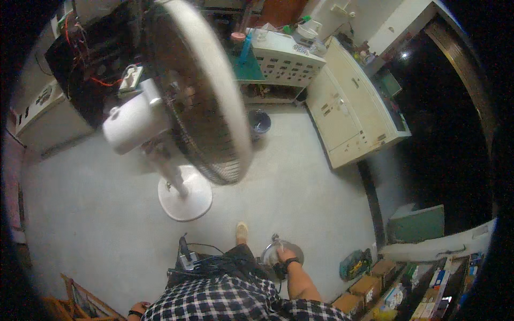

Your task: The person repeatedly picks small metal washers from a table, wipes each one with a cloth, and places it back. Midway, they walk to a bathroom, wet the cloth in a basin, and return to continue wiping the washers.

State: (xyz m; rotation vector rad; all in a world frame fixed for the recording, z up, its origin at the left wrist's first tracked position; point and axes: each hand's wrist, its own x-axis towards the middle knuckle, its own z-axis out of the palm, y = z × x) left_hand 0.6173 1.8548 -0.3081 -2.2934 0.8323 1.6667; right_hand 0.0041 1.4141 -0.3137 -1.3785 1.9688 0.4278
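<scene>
My right hand (288,254), with a dark band on its wrist, hangs beside my right leg. Its fingers are closed at the top of a round, shiny metal vessel (267,253) that looks like a kettle or pot. The hand hides much of the vessel. My left hand (140,308) is low at the left, beside my checked shirt, with a dark band at its wrist. The shirt cuts it off and its fingers do not show clearly. Ahead to the left stands a white pedestal fan (184,195) on a round base.
A dark bin (261,122) stands under the far bench (284,59). To its right is a cream cabinet (348,107), beside a dark doorway (439,128). Cardboard boxes (367,288) and a green bag (354,264) sit at the lower right. Wooden furniture (80,299) is at the lower left.
</scene>
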